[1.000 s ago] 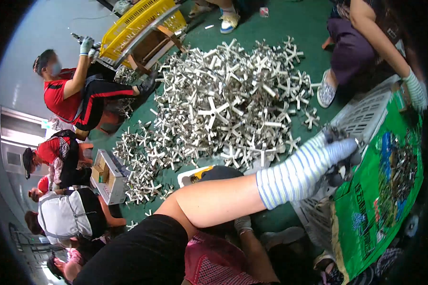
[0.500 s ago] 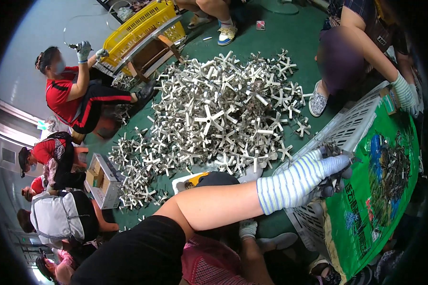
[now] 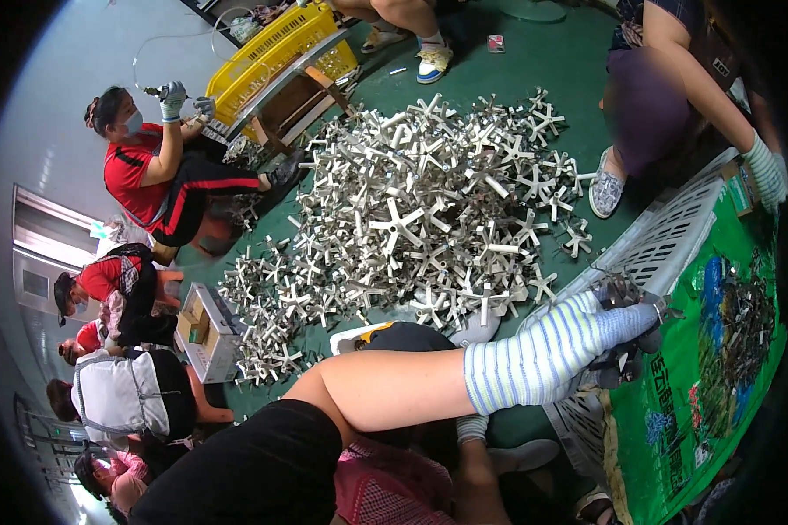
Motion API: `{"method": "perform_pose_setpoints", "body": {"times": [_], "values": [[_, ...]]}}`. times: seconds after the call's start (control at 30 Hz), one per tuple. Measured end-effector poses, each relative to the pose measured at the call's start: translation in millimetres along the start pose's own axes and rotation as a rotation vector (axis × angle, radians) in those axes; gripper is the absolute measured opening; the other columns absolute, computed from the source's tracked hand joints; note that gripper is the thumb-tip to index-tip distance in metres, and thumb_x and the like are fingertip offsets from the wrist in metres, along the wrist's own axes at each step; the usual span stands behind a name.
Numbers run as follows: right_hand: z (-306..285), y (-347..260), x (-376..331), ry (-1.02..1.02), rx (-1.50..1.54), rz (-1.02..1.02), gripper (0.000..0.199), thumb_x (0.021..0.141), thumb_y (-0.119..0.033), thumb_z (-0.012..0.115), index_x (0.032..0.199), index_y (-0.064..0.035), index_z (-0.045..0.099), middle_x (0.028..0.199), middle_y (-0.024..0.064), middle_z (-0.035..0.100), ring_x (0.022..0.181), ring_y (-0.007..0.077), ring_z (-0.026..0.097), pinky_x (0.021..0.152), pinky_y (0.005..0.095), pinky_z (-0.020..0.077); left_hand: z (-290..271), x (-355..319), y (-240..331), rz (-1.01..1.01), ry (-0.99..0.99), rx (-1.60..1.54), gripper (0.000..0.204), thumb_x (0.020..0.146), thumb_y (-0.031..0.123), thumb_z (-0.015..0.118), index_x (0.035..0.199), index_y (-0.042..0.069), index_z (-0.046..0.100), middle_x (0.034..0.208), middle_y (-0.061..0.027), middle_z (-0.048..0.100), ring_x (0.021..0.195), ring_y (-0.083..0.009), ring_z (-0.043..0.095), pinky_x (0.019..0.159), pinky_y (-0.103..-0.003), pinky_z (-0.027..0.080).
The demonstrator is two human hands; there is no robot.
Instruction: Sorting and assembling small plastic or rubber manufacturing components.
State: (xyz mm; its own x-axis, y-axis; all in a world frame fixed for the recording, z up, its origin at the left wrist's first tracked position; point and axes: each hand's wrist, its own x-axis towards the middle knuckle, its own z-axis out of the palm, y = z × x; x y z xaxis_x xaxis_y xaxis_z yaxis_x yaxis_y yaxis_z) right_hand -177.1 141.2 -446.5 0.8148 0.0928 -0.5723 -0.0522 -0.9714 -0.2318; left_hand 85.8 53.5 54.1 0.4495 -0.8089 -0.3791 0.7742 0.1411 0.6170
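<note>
Fingers of our gloved left hand (image 3: 591, 332) curl around dark metal pieces (image 3: 673, 312) above the left edge of the green sack (image 3: 641, 398), beside the white basket (image 3: 652, 255); similar bits (image 3: 746, 337) lie near the sack's right edge.

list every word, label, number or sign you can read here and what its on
Green sack: large dark printed characters; wording not copied here.
Dark clothing of the person at upper right: small pale lettering, not copied.
White box at left: faint marks, too small to read.
Red-and-white packet on the floor: too small to read.
</note>
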Motion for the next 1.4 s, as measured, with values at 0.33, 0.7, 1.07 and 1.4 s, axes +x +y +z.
{"method": "perform_pose_setpoints", "body": {"times": [0.33, 0.7, 1.07, 1.4], "values": [[-12.3, 14.6, -2.5, -0.004, -0.009, 0.027, 0.015, 0.086, -0.020, 0.047, 0.084, -0.0178, 0.062, 0.092, 0.0037, 0.060, 0.084, 0.0202, 0.060, 0.064, 0.0388, 0.0470, 2.3, 11.6, -17.2, 0.053, -0.031, -0.120, 0.027, 0.089, 0.033, 0.060, 0.103, 0.010, 0.057, 0.082, 0.0006, 0.061, 0.063, -0.0065, 0.053, 0.050, -0.020, 0.042], [-17.0, 87.4, -31.8, 0.270, -0.084, 0.333, 0.053, 0.093, -0.025, 0.039, 0.145, -0.0163, 0.027, 0.151, 0.0065, 0.023, 0.137, 0.0199, 0.027, 0.105, 0.0388, 0.0328, 35.0, 22.7, -39.9, 0.080, -0.111, -0.005, 0.026, 0.090, 0.034, 0.057, 0.096, 0.008, 0.057, 0.077, -0.0008, 0.059, 0.058, -0.0095, 0.055, 0.047, -0.021, 0.047], [-396.0, 46.3, -180.8, 0.513, 0.518, -0.075, 0.018, 0.080, -0.014, 0.055, 0.092, -0.0027, 0.062, 0.092, 0.0180, 0.063, 0.090, 0.0336, 0.060, 0.079, 0.0426, 0.0464, -2.9, 21.4, -44.4, 0.079, -0.062, -0.272, 0.023, 0.090, 0.021, 0.058, 0.105, 0.004, 0.058, 0.092, -0.0096, 0.065, 0.076, -0.0192, 0.065, 0.068, -0.031, 0.057], [-446.4, 58.9, -223.2, 1.205, 0.750, -0.196, 0.020, 0.076, 0.002, 0.059, 0.094, -0.0037, 0.062, 0.101, 0.0123, 0.064, 0.089, 0.0236, 0.062, 0.081, 0.0311, 0.0476, 4.3, 13.8, -57.2, -0.012, -0.200, -0.195, 0.020, 0.087, 0.016, 0.063, 0.101, 0.003, 0.057, 0.088, -0.0080, 0.063, 0.077, -0.0187, 0.063, 0.069, -0.029, 0.055]]}}
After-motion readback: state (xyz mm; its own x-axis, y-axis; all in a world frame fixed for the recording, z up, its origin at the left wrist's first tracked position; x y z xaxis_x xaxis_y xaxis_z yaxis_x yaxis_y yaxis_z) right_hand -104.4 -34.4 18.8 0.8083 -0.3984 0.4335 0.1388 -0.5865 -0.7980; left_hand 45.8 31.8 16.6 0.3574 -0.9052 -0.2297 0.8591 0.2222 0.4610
